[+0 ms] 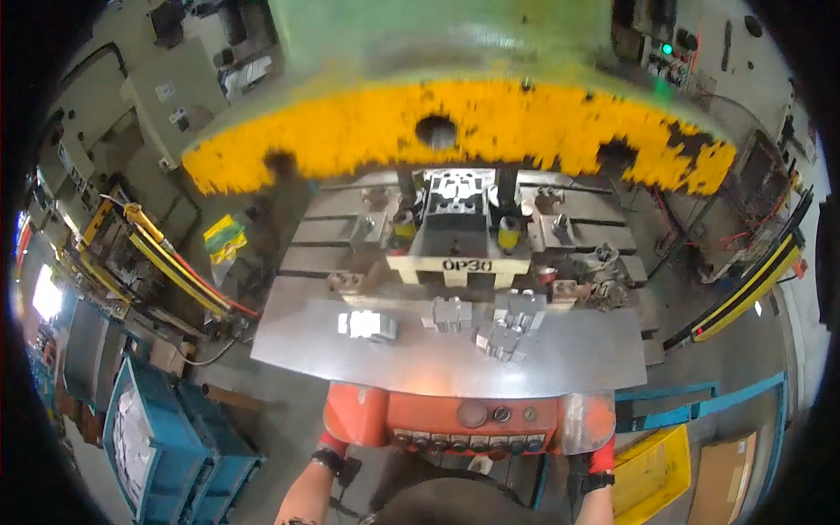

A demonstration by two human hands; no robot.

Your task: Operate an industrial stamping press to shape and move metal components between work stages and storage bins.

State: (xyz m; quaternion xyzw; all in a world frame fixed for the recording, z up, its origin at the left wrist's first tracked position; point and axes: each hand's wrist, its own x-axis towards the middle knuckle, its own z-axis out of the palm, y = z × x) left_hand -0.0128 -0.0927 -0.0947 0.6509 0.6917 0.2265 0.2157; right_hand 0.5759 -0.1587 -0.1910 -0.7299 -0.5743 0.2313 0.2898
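My left hand [333, 443], in a red glove, reaches up under the left red guard [357, 415] of the control box; the guard hides its fingers. At the other end, my right hand [602, 458], also red-gloved, is at the right guard [586, 422], its fingers hidden too. Between them runs the red control panel [472, 420] with a row of buttons and a large round knob. Beyond it, small grey metal parts lie on the steel plate [420, 367]: a bright group [367, 325] at left, one group [447, 315] in the middle, two groups [512, 325] at right.
A press ram with a chipped yellow edge [490, 127] hangs over the die [459, 241], where a bright metal part [459, 188] sits. Striped yellow-black guards [752, 289] flank the press. Blue bins [166, 437] stand at left, a yellow tray [652, 477] at lower right.
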